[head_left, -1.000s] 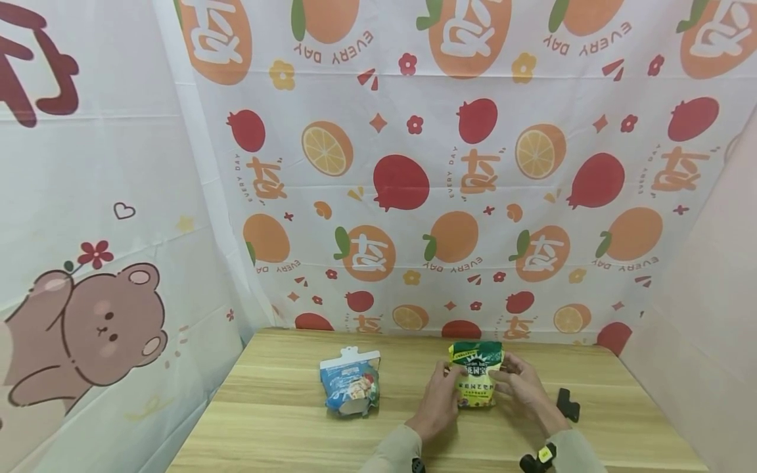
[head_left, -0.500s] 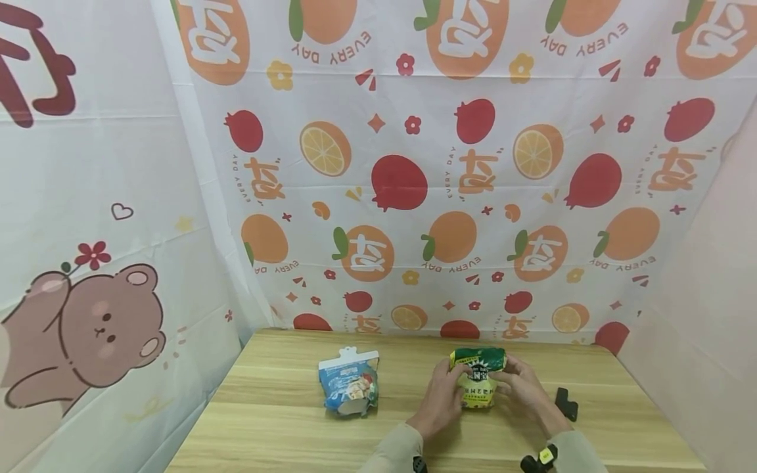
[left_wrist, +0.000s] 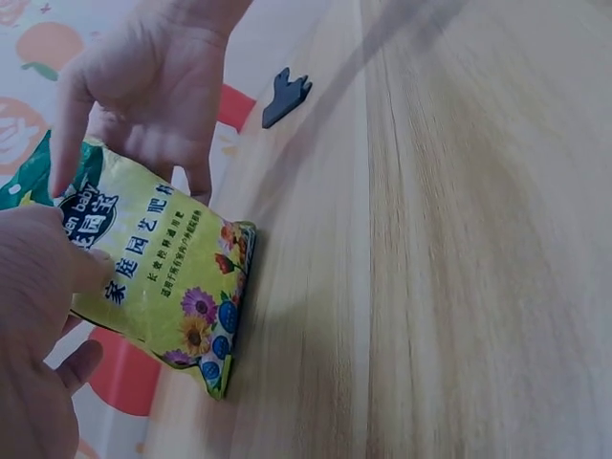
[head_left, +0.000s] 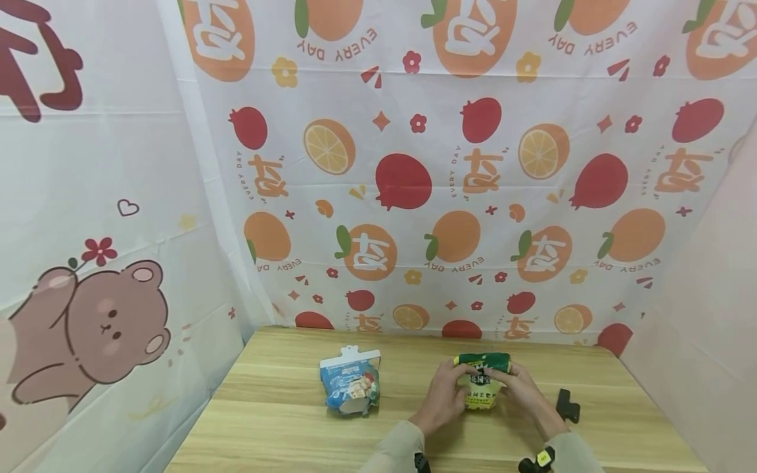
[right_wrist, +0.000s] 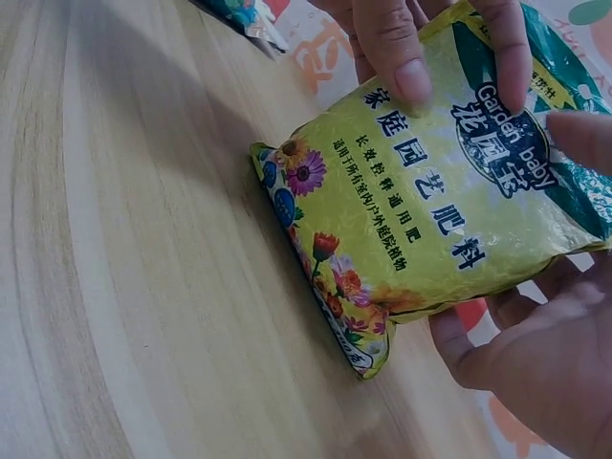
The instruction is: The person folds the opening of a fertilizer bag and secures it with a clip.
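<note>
Gripping the yellow-green fertilizer bag (head_left: 481, 384) from both sides: left hand (head_left: 447, 395) has fingers (right_wrist: 402, 53) curled over the printed front, and right hand (head_left: 523, 393) pinches the folded green top with fingers (left_wrist: 72, 134) bent. Bag stands upright, bottom edge on the wooden surface (head_left: 284, 427), sealed; contents not visible. Forearms come in low from the near edge. Blue snack bag (head_left: 350, 387) lies to the left, black clip (head_left: 568, 405) to the right.
</note>
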The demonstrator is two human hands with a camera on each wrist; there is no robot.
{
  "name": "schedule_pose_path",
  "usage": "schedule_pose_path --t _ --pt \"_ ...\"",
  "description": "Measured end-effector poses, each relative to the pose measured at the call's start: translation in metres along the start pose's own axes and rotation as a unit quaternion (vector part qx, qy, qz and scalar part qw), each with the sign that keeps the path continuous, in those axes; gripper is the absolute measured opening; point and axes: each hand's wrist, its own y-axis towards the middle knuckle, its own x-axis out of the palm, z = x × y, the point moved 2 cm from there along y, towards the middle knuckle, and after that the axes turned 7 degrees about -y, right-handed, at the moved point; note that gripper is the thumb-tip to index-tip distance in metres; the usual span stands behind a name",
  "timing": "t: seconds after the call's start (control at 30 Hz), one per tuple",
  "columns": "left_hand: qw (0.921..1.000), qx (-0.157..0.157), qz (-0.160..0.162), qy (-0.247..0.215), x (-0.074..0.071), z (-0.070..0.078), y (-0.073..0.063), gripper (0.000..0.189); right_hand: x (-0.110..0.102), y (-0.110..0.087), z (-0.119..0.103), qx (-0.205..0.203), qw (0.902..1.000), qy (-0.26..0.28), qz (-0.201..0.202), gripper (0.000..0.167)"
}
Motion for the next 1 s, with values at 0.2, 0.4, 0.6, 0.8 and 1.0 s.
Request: schedule_pose_path --t 0.2,0.4,0.6,0.8,1.0 --pt "1.0 -0.004 0.003 -0.008 0.0012 -0.0012 -0.0002 0.036 0.0023 -0.0006 0.0004 -0.007 0.9993 0.029 -0.02 0.019" --pt "0.9994 0.001 0.006 -0.033 0.0015 -0.0009 0.0011 0.036 0.0022 -0.0014 0.0006 -0.014 0.999 0.035 -0.023 0.022" --pt "0.9987 -0.003 0.012 -0.05 0.0014 -0.0006 0.003 0.034 0.0021 -0.0022 0.0007 -0.017 0.9988 0.038 -0.024 0.019" --pt "0.9984 -0.02 0.012 -0.051 0.0001 -0.0009 0.0033 0.032 0.0025 -0.0028 0.0014 -0.024 0.9983 0.044 -0.029 0.019" --pt "0.9975 -0.045 0.008 -0.054 0.0003 -0.0012 0.0033 0.033 0.0018 -0.0019 0.0025 -0.018 0.9986 0.04 -0.029 0.022"
